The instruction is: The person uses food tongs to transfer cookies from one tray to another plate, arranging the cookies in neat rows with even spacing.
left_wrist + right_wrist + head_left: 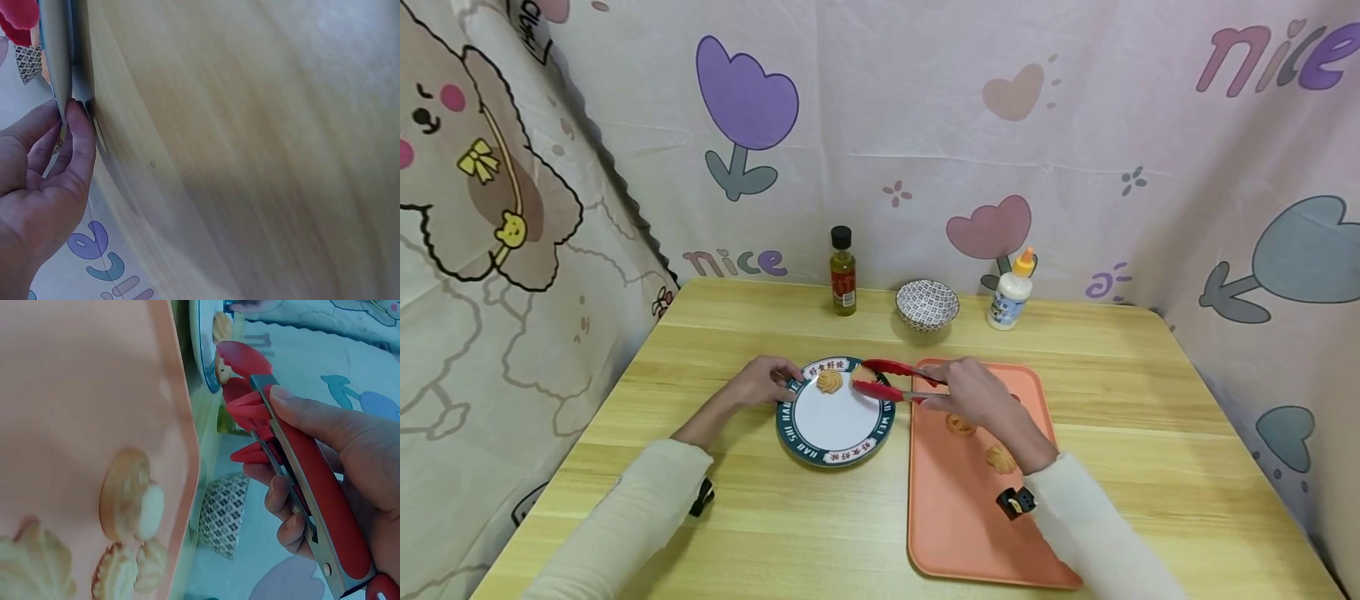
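Observation:
My left hand [765, 382] pinches the left rim of a white plate [831, 425] with a dark green lettered border. In the left wrist view, thumb and fingers grip the plate's edge, which is raised off the wood. A swirled cookie [829, 382] lies near the plate's far side. My right hand [973, 392] grips red-handled tongs [880, 390], their red tips over the plate's right side. Between those tips, a second cookie [222, 370] shows in the right wrist view, partly covered by them. Several more cookies [125, 494] lie on the orange tray [962, 533] under my right forearm.
Along the back of the wooden table [737, 533] stand a black-capped bottle [843, 279], a small patterned bowl [927, 306] and a white bottle with an orange tip [1009, 298]. Behind them hangs a printed curtain [880, 100].

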`<state>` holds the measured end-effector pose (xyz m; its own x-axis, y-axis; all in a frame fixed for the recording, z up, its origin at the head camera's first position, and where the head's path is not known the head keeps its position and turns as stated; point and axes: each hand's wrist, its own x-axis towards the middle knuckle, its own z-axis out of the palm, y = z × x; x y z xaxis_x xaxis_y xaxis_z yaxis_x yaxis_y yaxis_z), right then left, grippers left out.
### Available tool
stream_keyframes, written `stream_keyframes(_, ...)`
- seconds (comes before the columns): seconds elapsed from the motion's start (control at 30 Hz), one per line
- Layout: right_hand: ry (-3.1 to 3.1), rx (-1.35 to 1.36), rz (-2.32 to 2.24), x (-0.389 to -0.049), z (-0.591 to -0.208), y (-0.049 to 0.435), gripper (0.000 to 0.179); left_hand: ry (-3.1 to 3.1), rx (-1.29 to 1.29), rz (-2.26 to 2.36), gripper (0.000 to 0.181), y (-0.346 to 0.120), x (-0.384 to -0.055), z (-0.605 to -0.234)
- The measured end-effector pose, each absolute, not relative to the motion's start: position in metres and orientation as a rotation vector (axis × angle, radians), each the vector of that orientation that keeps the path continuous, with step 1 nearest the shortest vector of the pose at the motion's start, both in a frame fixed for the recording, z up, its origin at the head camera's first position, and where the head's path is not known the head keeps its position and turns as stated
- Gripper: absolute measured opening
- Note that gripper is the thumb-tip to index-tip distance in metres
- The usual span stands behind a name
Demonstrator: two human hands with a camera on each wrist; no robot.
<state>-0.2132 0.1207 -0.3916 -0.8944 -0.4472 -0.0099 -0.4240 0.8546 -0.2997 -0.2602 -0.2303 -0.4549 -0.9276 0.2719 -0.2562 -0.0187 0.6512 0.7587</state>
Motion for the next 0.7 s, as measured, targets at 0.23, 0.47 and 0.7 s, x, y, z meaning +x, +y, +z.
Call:
stream_keyframes(0.23,2.956,-0.693,-0.389,-0.214,-0.393,0.109,0.044,2.535,0.200,1.151,0.026,-0.230,-0.261,-0.455)
stream_keyframes(0.47,2.952,-0.680,-0.399,-0.214,-0.395,0.105,0.046,2.534,0.189,1.152,0.026,-0.230,-0.260,-0.455)
stream_keyframes(0.7,2.922,-0.647,-0.483,-0.212,-0.392,0.112,0.051,2.527,0.186,1.155,0.026,-0.230,-0.261,-0.456)
